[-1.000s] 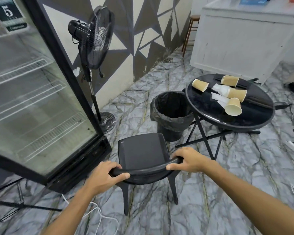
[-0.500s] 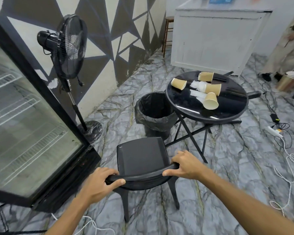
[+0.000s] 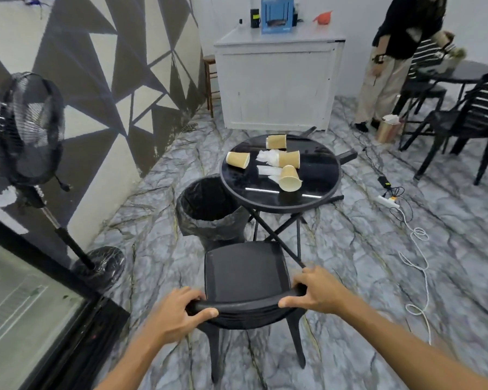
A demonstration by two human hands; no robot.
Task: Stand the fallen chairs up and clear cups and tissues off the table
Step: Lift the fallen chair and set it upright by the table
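A black chair (image 3: 244, 273) stands upright on its legs right in front of me, its seat facing the round black table (image 3: 319, 175). My left hand (image 3: 178, 313) grips the left end of its curved backrest and my right hand (image 3: 314, 291) grips the right end. On the table lie several tipped-over paper cups (image 3: 289, 178) and crumpled white tissues (image 3: 266, 157). Behind the table a fallen black chair (image 3: 347, 156) shows only in part, its legs sticking out past the rim.
A bin with a black liner (image 3: 209, 209) stands left of the table. A pedestal fan (image 3: 26, 128) and a glass-door fridge (image 3: 20, 319) are on my left. A white cord and power strip (image 3: 389, 201) lie on the floor at right. A person (image 3: 395, 57) stands by another table with chairs (image 3: 471, 116).
The view has risen and swung right, bringing the table closer to centre and the far room into sight. Both hands keep their hold on the chair's backrest, and the chair stands nearer the table.
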